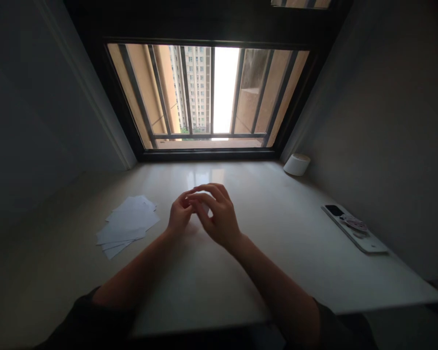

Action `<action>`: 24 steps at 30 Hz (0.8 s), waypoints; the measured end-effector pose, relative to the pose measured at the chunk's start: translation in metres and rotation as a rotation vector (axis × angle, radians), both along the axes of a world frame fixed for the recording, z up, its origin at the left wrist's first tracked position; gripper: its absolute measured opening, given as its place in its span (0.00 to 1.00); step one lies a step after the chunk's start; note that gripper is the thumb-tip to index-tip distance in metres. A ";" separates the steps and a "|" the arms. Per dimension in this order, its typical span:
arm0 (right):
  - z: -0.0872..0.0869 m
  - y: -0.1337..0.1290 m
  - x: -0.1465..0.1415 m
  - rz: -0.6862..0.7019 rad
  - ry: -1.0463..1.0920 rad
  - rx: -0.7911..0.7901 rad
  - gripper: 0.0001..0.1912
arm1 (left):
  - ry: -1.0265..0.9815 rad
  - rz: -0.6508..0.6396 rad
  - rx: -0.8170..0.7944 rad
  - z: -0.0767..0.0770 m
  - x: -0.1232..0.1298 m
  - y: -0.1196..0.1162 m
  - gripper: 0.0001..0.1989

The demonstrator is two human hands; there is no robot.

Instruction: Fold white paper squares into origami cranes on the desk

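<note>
- white paper sheets left of the hands
- cream table under the hands
- white round tub far right
- black square on a white board right of the hands

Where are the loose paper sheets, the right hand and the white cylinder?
Paper sheets (127,223): head view, middle of top sheet.
Right hand (221,221): head view, back of hand.
White cylinder (296,165): head view, side wall.

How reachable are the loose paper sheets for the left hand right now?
Likely reachable: the left hand sits just beside the loose paper sheets, with nothing visible in the way.
</note>
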State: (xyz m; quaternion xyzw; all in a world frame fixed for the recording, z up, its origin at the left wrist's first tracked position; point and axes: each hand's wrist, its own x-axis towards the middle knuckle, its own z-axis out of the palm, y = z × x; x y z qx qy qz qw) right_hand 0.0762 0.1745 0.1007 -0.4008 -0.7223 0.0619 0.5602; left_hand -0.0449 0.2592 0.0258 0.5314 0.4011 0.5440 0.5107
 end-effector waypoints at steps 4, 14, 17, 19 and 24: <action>-0.064 0.061 0.018 -0.053 0.236 -0.326 0.17 | 0.022 -0.050 -0.006 -0.002 -0.001 -0.003 0.28; -0.097 0.077 0.032 0.093 0.679 -0.481 0.17 | -0.064 -0.241 -0.083 -0.007 -0.001 0.004 0.26; -0.094 0.078 0.036 0.188 0.606 -0.536 0.14 | -0.048 -0.201 -0.059 -0.009 -0.002 0.006 0.26; -0.092 0.077 0.038 0.273 0.557 -0.583 0.18 | -0.070 -0.186 -0.057 -0.008 -0.004 0.007 0.27; -0.091 0.079 0.040 0.372 0.558 -0.611 0.25 | -0.111 -0.199 -0.040 -0.006 -0.008 0.009 0.32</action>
